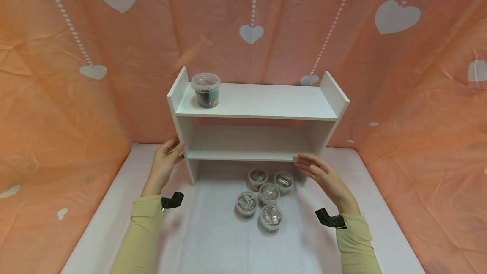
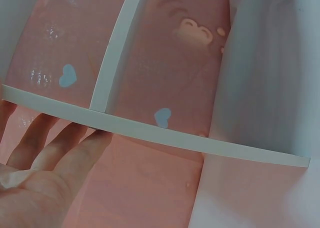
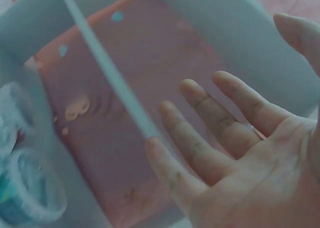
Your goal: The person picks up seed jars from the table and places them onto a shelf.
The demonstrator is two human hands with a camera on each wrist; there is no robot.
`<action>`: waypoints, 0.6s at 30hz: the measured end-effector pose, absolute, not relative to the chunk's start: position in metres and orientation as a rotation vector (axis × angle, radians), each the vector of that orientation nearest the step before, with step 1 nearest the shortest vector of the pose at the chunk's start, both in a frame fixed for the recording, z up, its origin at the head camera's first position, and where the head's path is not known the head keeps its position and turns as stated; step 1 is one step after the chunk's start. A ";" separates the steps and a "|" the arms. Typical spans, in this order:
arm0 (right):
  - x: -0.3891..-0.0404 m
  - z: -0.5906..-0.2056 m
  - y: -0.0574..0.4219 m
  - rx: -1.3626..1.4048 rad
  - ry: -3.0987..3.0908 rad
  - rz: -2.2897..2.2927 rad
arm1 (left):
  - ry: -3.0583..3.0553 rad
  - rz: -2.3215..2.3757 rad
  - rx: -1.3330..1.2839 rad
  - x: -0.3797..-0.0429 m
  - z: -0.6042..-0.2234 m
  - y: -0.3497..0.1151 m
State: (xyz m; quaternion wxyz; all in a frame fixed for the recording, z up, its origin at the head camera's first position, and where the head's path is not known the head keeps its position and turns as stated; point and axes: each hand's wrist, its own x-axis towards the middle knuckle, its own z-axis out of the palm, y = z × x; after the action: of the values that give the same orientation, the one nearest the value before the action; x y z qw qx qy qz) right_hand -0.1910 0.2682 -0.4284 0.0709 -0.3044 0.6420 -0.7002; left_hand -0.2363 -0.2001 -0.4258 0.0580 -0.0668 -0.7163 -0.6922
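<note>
A white two-tier shelf unit point(image 1: 262, 101) stands on the table. My left hand point(image 1: 163, 162) is at its left side panel; in the left wrist view the fingers point(image 2: 75, 155) lie extended against the panel's outer side. My right hand point(image 1: 323, 174) is by the lower board's right end, empty, with its fingers point(image 3: 197, 153) spread and nearly straight in the right wrist view. Whether they touch the board is unclear. One clear lidded tub point(image 1: 207, 96) with dark contents sits at the left of the top board. Several similar tubs point(image 1: 269, 193) cluster below the shelf's front.
Behind and at both sides hangs an orange sheet point(image 1: 228, 58) with white hearts. A white cloth point(image 1: 213, 240) covers the table. Black wrist cameras point(image 1: 173, 200) are strapped at both cuffs. The shelf's right side panel point(image 1: 335, 96) rises above the top board.
</note>
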 end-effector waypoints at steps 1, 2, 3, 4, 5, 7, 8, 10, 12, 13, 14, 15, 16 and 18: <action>-0.190 -0.432 0.270 -0.904 1.930 -2.106 | -2.169 -2.096 -0.204 -0.236 -0.426 -0.200; -0.190 -0.436 0.273 -0.889 1.927 -2.110 | -2.168 -2.097 -0.207 -0.236 -0.426 -0.200; -0.190 -0.439 0.275 -0.875 1.923 -2.113 | -2.166 -2.097 -0.206 -0.236 -0.425 -0.200; -0.189 -0.442 0.277 -0.861 1.925 -2.114 | -2.166 -2.098 -0.207 -0.236 -0.425 -0.200; -0.189 -0.444 0.278 -0.852 1.924 -2.114 | -2.164 -2.098 -0.208 -0.236 -0.425 -0.200; -0.190 -0.451 0.282 -0.832 1.927 -2.110 | -2.162 -2.097 -0.207 -0.236 -0.425 -0.200; -0.190 -0.454 0.284 -0.815 1.928 -2.110 | -2.161 -2.098 -0.207 -0.236 -0.425 -0.200; -0.191 -0.460 0.287 -0.780 1.942 -2.106 | -2.162 -2.096 -0.208 -0.236 -0.425 -0.200; -0.192 -0.468 0.290 -0.746 1.959 -2.095 | -2.160 -2.095 -0.208 -0.236 -0.425 -0.200; -0.192 -0.471 0.291 -0.731 1.964 -2.091 | -2.160 -2.093 -0.210 -0.235 -0.424 -0.200; -0.192 -0.475 0.292 -0.719 1.974 -2.084 | -2.158 -2.094 -0.211 -0.235 -0.424 -0.200; -0.192 -0.478 0.292 -0.705 1.987 -2.078 | -2.158 -2.094 -0.211 -0.235 -0.424 -0.199; -0.193 -0.481 0.293 -0.695 1.996 -2.075 | -2.159 -2.094 -0.212 -0.235 -0.424 -0.199; -0.193 -0.487 0.293 -0.676 2.006 -2.081 | -2.160 -2.094 -0.214 -0.235 -0.424 -0.199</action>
State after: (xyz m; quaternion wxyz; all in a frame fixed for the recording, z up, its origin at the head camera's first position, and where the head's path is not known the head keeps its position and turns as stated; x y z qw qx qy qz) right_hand -0.1931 0.2928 -0.4871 0.0866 -0.2270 0.6733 -0.6983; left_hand -0.2353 -0.1990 -0.4237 0.0629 -0.0708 -0.7148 -0.6929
